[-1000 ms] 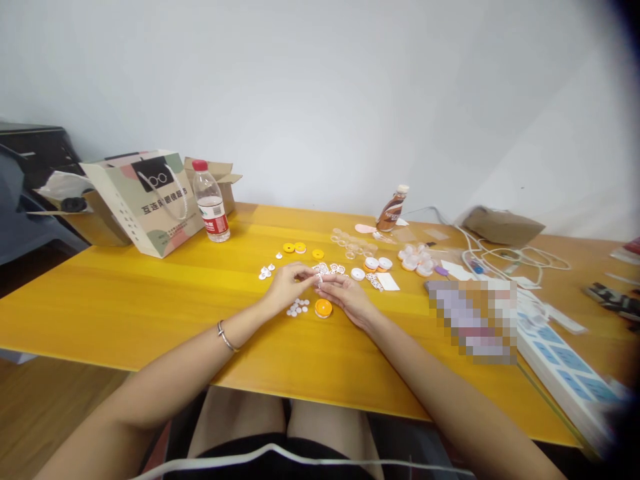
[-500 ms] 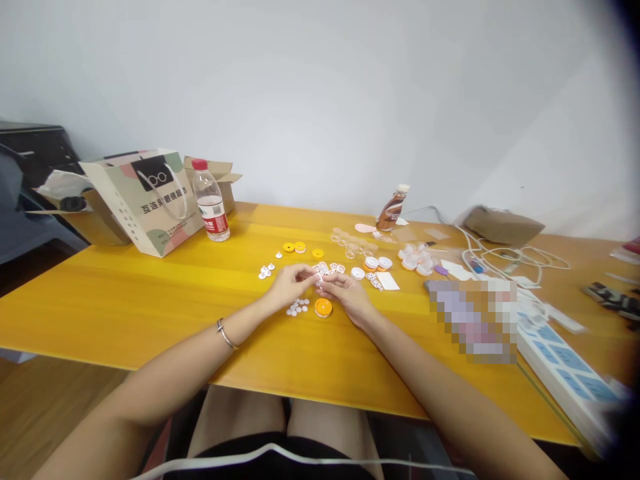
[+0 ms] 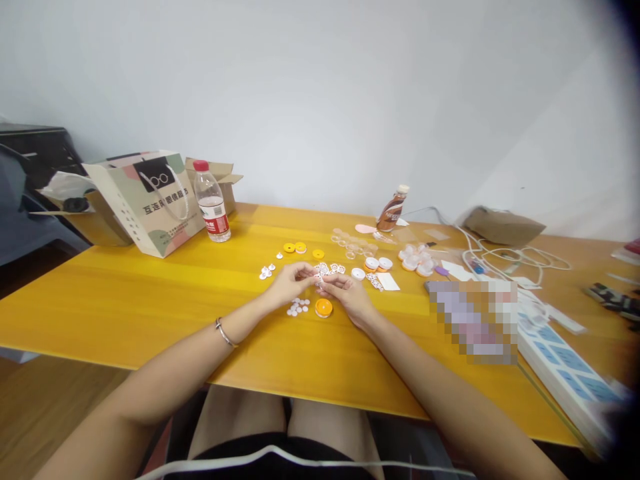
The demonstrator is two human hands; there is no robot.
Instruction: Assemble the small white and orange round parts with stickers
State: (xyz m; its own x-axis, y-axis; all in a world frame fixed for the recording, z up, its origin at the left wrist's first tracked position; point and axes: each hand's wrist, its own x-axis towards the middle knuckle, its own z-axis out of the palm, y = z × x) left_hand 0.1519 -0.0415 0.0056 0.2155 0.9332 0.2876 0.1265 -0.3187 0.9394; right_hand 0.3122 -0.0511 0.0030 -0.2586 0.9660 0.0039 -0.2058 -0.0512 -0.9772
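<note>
My left hand (image 3: 292,283) and my right hand (image 3: 347,293) meet over the middle of the table, fingertips pinched together on a small white openwork piece (image 3: 319,281). Fingers cover much of that piece. Just beyond the fingertips lie more white openwork pieces (image 3: 336,269). An orange round case (image 3: 323,307) sits on the table below my hands, and small white discs (image 3: 299,307) are scattered to its left. Left of my left hand are several white pegged caps (image 3: 267,271). Yellow discs (image 3: 300,247) lie farther back.
A water bottle (image 3: 213,207) and a paper bag (image 3: 150,207) stand at the left. To the right are orange-white round cases (image 3: 377,264), clear cups (image 3: 417,259), a brown drink bottle (image 3: 393,210), white cables (image 3: 475,247), a blurred-out object (image 3: 473,320) and a blue-white box (image 3: 560,367).
Both hands stay at nearly the same spot, the fingers shifting slightly around the small white piece. The whole view has moved very little.
</note>
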